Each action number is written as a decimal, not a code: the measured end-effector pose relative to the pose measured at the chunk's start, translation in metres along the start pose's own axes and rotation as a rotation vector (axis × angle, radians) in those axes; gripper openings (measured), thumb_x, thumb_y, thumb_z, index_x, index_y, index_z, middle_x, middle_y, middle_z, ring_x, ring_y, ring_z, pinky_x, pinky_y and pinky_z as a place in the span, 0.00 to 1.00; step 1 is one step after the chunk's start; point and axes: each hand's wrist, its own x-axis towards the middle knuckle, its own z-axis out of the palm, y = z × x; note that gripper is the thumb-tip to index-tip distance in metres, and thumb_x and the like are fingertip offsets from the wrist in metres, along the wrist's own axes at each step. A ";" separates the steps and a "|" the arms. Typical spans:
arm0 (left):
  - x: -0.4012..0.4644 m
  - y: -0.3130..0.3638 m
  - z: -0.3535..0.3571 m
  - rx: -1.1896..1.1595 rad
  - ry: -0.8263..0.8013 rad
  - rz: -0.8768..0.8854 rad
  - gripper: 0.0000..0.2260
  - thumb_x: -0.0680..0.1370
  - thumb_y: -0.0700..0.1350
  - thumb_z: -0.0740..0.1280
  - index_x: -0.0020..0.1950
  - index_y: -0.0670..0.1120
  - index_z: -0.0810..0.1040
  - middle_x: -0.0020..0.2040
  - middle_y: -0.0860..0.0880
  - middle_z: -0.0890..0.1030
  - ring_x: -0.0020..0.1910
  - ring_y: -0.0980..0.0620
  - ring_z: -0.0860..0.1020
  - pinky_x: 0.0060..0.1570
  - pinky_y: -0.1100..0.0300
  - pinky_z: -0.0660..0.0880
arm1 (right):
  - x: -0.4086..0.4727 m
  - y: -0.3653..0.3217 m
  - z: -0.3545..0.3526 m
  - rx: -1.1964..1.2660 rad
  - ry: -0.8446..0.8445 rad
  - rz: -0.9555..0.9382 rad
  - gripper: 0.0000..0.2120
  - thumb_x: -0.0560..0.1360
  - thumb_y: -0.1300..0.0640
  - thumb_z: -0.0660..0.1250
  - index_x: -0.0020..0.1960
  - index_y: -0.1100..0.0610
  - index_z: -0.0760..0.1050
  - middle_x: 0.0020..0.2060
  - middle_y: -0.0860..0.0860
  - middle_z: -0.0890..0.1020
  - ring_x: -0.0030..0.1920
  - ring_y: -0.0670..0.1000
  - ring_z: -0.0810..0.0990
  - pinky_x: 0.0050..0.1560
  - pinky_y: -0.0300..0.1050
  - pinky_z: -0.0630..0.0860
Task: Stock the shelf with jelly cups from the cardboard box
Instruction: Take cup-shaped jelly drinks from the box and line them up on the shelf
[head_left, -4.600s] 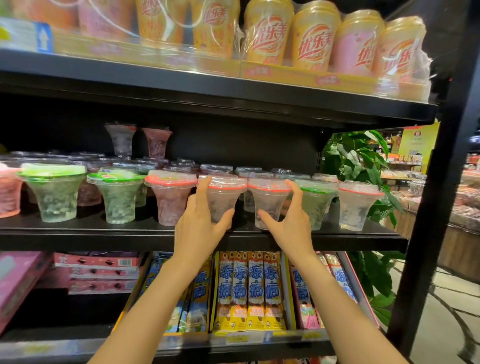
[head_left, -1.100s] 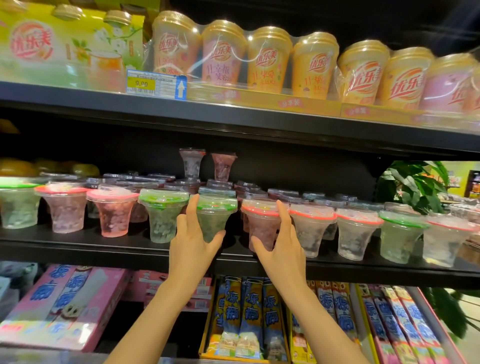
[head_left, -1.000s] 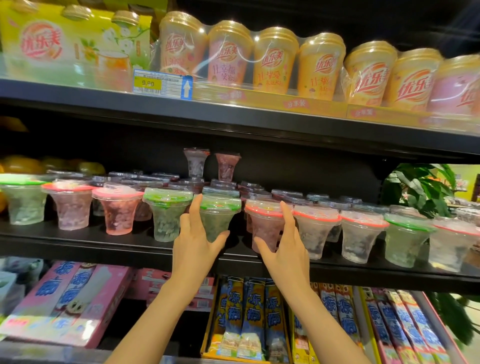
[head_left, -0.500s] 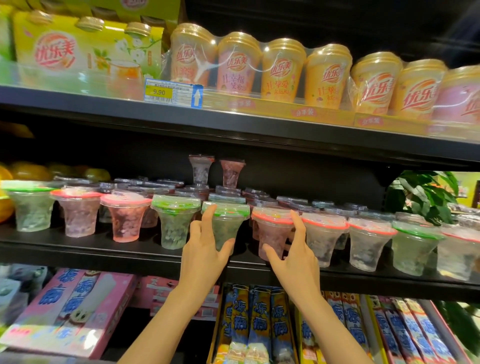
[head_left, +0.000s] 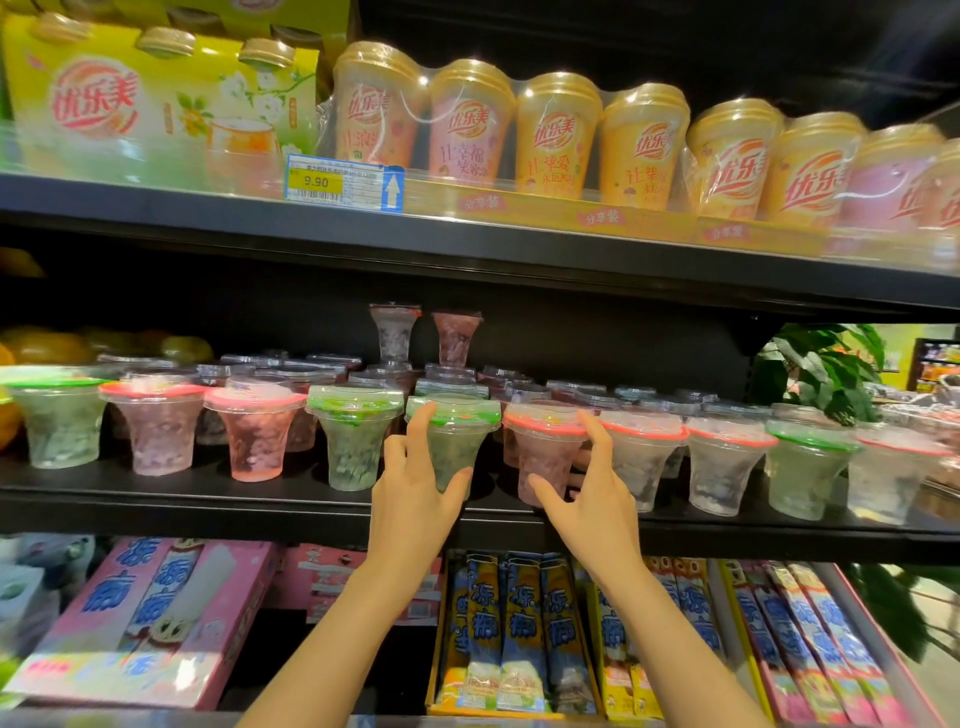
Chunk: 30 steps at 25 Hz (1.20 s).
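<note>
A row of clear jelly cups with green or red lids stands along the front of the black middle shelf (head_left: 208, 506), with more cups behind and two stacked at the back. My left hand (head_left: 410, 504) grips a green-lidded jelly cup (head_left: 460, 415), thumb on its right side and forefinger up at the rim. My right hand (head_left: 597, 504) holds the neighbouring red-lidded jelly cup (head_left: 543, 421), thumb low on its left and forefinger at the rim on its right. Both cups stand on the shelf. The cardboard box is out of view.
The upper shelf carries shrink-wrapped milk tea cups (head_left: 558, 135) and a price tag (head_left: 343, 182). Below are pink boxes (head_left: 156, 623) and trays of long snack packets (head_left: 519, 639). A green plant (head_left: 821, 364) shows past the shelf's right end.
Since 4.6 s ago my hands have shifted left along the row to another pair of cups. Over the last second they have stayed on these two cups while the view drifted slightly.
</note>
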 end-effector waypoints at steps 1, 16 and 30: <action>0.000 0.000 0.000 0.002 -0.002 -0.005 0.33 0.74 0.47 0.70 0.74 0.49 0.57 0.49 0.48 0.68 0.38 0.54 0.69 0.38 0.61 0.67 | 0.000 0.000 0.000 0.000 -0.001 0.002 0.38 0.71 0.46 0.69 0.66 0.31 0.43 0.64 0.48 0.74 0.51 0.53 0.80 0.45 0.49 0.79; -0.026 -0.013 -0.039 0.082 0.033 -0.044 0.35 0.75 0.48 0.68 0.75 0.53 0.52 0.57 0.47 0.73 0.40 0.56 0.71 0.36 0.63 0.68 | -0.037 -0.018 -0.021 0.209 0.077 -0.117 0.33 0.73 0.56 0.70 0.67 0.38 0.53 0.58 0.42 0.67 0.59 0.40 0.67 0.59 0.35 0.66; 0.018 -0.098 -0.125 0.398 0.022 -0.091 0.28 0.76 0.51 0.65 0.73 0.48 0.58 0.55 0.44 0.69 0.49 0.45 0.73 0.32 0.57 0.70 | -0.038 -0.126 0.088 0.123 -0.101 -0.028 0.35 0.75 0.48 0.66 0.74 0.43 0.48 0.64 0.47 0.70 0.60 0.48 0.73 0.49 0.39 0.73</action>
